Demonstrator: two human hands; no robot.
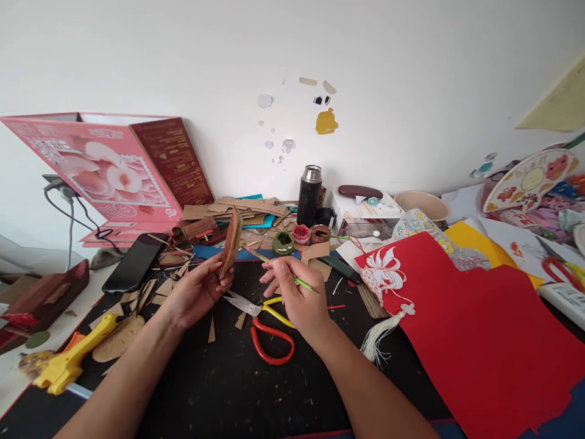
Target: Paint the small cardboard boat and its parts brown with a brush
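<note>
My left hand (201,290) is closed on a thin brown piece with a green edge, probably painted cardboard (233,241), held upright and seen nearly edge-on. In my right hand (299,296) a paintbrush with a green handle (258,254) is pinched, its tip pointing left towards the piece, a small gap apart. Scissors with one red and one yellow handle (273,346) lie partly open on the black mat below both hands. Behind my right hand stand open paint jars: green (283,243), red (301,234) and brown (320,235).
A black flask (309,198) stands behind the jars. Cardboard scraps (240,210) pile up beside a pink box (114,177). At left lie a phone (135,262) and a yellow glue gun (77,356). Red paper (475,323) with a white tassel (381,335) covers the right side.
</note>
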